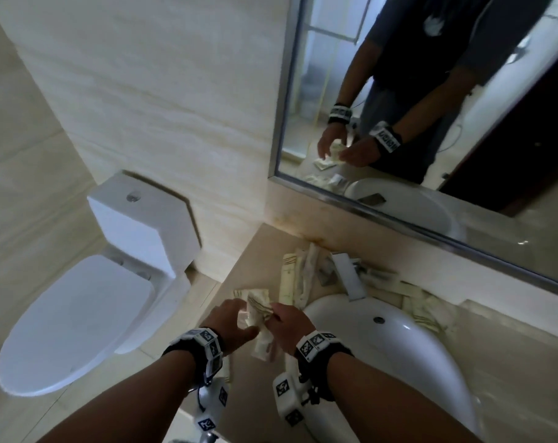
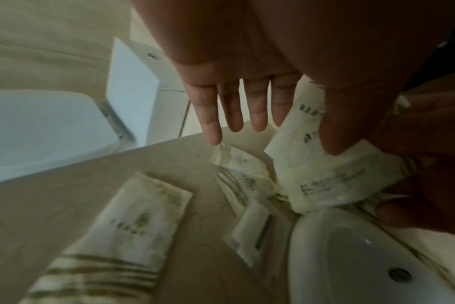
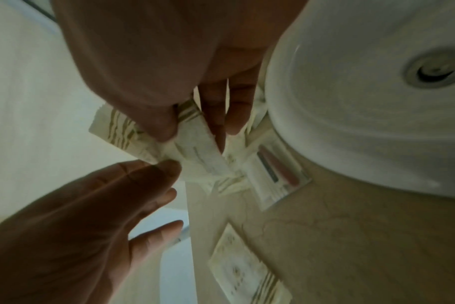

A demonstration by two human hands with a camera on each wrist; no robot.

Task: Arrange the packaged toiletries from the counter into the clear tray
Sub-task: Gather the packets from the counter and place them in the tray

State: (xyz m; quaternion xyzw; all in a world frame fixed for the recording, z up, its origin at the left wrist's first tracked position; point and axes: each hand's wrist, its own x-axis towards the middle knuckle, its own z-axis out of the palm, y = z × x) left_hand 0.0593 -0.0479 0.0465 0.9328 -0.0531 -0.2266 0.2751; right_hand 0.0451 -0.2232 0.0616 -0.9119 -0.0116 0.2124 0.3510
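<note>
Over the beige counter (image 1: 255,251), left of the sink, my right hand (image 1: 276,316) pinches a small bunch of cream toiletry packets (image 1: 258,310) between thumb and fingers. The right wrist view shows that pinch (image 3: 192,137) on the striped packets (image 3: 195,148). My left hand (image 1: 236,311) is beside it with straight, spread fingers (image 2: 234,115); only its thumb lies against the held packet (image 2: 312,168). More packets lie loose on the counter (image 2: 143,222), one with a razor (image 2: 255,232). I cannot make out a clear tray in any view.
A white sink (image 1: 399,346) with a steel faucet (image 1: 349,276) fills the right side. Further packets lie behind and right of it (image 1: 424,308). A toilet (image 1: 79,314) stands below the counter's left edge. A mirror (image 1: 431,107) hangs above.
</note>
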